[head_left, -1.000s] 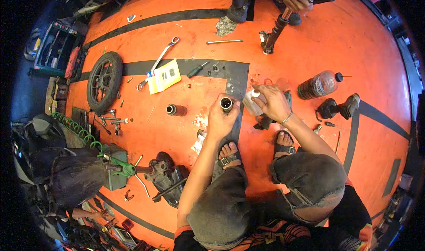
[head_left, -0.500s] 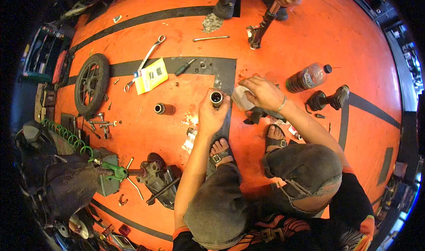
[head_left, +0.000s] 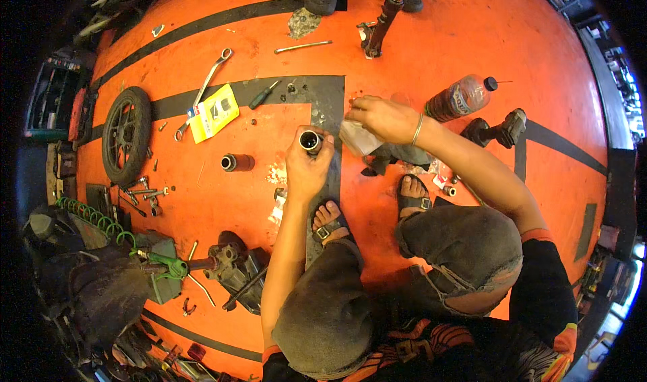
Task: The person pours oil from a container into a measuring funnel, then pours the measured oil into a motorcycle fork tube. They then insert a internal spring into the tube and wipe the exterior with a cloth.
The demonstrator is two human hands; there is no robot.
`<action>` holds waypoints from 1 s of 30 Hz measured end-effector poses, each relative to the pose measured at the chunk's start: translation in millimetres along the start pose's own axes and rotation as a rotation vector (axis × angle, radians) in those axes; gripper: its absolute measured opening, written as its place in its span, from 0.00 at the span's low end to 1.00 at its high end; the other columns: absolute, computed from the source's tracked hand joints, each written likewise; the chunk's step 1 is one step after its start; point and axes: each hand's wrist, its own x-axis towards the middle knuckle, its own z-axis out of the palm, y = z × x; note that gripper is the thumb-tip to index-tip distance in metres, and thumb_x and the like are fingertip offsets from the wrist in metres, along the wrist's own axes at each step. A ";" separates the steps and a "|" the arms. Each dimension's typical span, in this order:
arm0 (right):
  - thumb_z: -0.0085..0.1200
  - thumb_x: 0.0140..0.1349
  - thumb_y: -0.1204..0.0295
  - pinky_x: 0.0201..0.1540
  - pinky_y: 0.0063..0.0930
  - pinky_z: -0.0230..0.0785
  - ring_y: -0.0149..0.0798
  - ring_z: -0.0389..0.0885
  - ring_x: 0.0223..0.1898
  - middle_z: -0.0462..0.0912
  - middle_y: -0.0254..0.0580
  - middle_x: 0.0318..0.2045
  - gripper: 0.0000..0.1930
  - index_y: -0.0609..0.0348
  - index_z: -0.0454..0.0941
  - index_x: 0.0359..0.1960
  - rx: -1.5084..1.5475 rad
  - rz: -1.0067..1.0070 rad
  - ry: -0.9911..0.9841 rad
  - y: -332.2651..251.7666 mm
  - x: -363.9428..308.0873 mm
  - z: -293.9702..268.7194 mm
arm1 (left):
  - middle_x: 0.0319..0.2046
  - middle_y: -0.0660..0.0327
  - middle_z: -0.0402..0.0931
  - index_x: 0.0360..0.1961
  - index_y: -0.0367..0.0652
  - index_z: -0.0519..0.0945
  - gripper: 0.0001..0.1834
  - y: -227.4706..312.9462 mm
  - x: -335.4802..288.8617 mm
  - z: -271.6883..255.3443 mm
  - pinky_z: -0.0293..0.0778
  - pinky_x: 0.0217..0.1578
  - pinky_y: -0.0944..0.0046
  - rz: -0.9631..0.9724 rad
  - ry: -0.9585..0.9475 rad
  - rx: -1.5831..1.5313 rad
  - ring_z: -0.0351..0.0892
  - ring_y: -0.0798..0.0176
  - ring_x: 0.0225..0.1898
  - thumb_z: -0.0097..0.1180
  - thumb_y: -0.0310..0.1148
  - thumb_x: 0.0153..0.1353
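My left hand (head_left: 308,165) is wrapped round a dark metal tube (head_left: 310,141), whose open round end faces up. Just to its right, my right hand (head_left: 385,120) grips a translucent, pale plastic container (head_left: 359,139) from above; whether it is a cup or a pouch I cannot make out. The container is apart from the tube's mouth. Dark cloth (head_left: 399,157) lies beneath my right wrist. A second short dark cylinder (head_left: 238,162) rests on the orange floor, left of my left hand.
A clear bottle of dark red liquid (head_left: 458,99) and a cordless power tool (head_left: 497,130) stand right. To the left are a wheel (head_left: 126,136), a ring spanner (head_left: 209,89), a yellow packet (head_left: 213,114) and a screwdriver (head_left: 264,95). Ahead, a co-worker holds a fork leg (head_left: 385,24).
The whole view has shifted, so the floor things sit further left. My right hand and the container stay close beside the tube, which my left hand still holds.
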 end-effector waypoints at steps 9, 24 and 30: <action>0.64 0.60 0.69 0.54 0.43 0.77 0.50 0.80 0.54 0.79 0.46 0.49 0.18 0.60 0.76 0.51 -0.147 -0.059 -0.040 4.7 7.3 -11.0 | 0.25 0.65 0.77 0.36 0.38 0.76 0.07 4.9 1.9 1.6 0.70 0.28 0.68 0.011 -0.001 0.034 0.70 0.75 0.25 0.63 0.26 0.64; 0.64 0.56 0.67 0.46 0.44 0.80 0.51 0.86 0.45 0.85 0.45 0.38 0.16 0.58 0.80 0.45 -0.232 -0.121 -0.007 5.4 16.3 -5.9 | 0.24 0.66 0.74 0.36 0.39 0.77 0.06 1.8 1.2 0.1 0.69 0.28 0.68 0.022 0.013 0.022 0.67 0.74 0.25 0.63 0.27 0.64; 0.64 0.59 0.62 0.40 0.46 0.82 0.52 0.87 0.41 0.86 0.48 0.34 0.16 0.60 0.81 0.41 -0.240 -0.093 0.014 3.7 17.4 1.6 | 0.24 0.68 0.73 0.37 0.39 0.77 0.05 -1.4 0.0 0.3 0.68 0.28 0.69 0.038 0.015 0.026 0.67 0.75 0.25 0.63 0.26 0.65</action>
